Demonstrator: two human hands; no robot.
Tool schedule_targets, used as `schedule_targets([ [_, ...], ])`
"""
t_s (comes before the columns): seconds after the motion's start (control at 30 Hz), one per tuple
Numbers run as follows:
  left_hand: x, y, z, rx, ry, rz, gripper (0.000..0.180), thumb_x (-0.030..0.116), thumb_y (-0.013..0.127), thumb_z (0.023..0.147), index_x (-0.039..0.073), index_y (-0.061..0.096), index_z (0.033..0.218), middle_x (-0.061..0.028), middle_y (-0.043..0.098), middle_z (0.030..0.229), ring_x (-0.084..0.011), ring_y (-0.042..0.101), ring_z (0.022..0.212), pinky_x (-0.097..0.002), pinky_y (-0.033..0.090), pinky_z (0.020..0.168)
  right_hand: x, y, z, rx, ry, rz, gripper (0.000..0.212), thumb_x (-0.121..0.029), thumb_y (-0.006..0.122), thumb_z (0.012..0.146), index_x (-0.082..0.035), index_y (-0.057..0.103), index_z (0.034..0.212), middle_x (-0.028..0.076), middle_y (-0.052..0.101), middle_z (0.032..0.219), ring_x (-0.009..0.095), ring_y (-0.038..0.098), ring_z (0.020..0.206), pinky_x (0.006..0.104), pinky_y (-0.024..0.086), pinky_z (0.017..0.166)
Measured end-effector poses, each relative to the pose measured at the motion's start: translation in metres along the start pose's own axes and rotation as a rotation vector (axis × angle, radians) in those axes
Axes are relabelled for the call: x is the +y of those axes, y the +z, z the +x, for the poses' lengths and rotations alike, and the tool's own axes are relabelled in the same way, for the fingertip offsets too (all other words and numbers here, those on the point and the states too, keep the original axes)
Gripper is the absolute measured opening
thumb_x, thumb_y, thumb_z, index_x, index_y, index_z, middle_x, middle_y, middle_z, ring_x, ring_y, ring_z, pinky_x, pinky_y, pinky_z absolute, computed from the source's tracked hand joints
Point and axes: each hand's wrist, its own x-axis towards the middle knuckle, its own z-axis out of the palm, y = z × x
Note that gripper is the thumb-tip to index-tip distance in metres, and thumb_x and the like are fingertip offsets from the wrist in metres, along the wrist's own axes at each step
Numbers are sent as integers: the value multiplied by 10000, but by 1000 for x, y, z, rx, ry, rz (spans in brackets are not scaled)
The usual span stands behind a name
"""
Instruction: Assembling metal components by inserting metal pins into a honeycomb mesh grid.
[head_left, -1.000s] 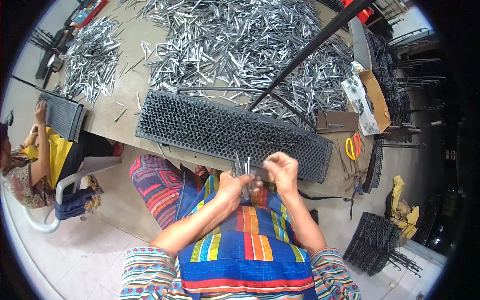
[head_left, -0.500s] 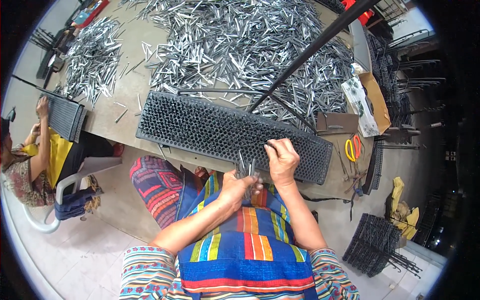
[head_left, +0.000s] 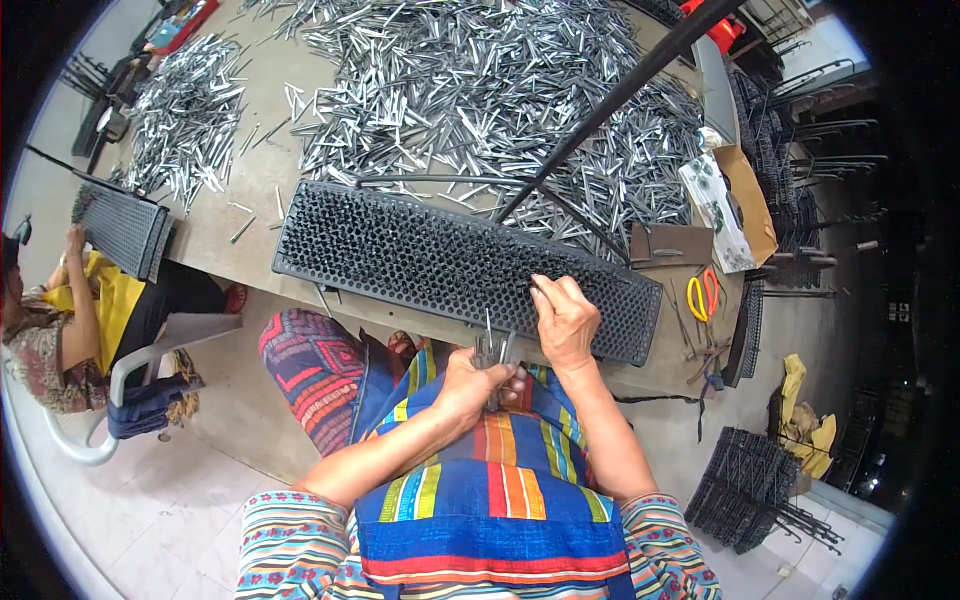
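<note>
My left hand (head_left: 476, 386) is closed round a bundle of thin metal pieces (head_left: 491, 348), held upright in front of my lap. Just beyond it a long black tray (head_left: 400, 248), full of small round holes, lies along the near edge of the table. Over the right part of this tray, my right hand (head_left: 568, 322) pinches thumb and fingers together, with the fingertips down at the holes. Whatever sits in that pinch is too small and dark to make out. Dark ends show in many of the holes.
A broad heap of loose metal pieces (head_left: 450, 90) covers the table (head_left: 262, 190). A black rod (head_left: 620, 100) slants across. Orange-and-yellow-handled scissors (head_left: 703, 294) and an open cardboard box (head_left: 752, 210) are at the right. At left a person (head_left: 60, 335) works at another holed tray (head_left: 122, 232).
My right hand's fingertips have shifted slightly up and left over the tray. The left hand stays in place with its bundle. One of the other person's hands has moved down from their tray's top.
</note>
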Motion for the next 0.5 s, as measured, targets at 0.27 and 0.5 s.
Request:
schedule_targets([
  [0.27, 2, 4, -3, -84, -45, 3, 93, -31, 605, 833, -39, 627, 923, -129, 677, 829, -186, 655, 678, -293, 554, 590, -3, -9, -19, 23, 35, 106, 234, -31, 673, 775, -44, 655, 1008, 106, 584, 762, 285, 599, 636, 353, 468, 555],
  [0.5, -3, 4, 1, -134, -81, -23, 101, -44, 618, 811, -47, 631, 911, -136, 678, 819, -189, 656, 659, -301, 554, 591, 1, 0, -11, 68, -6, 144, 147, -10, 673, 761, -33, 653, 905, 120, 628, 793, 299, 633, 670, 353, 492, 577],
])
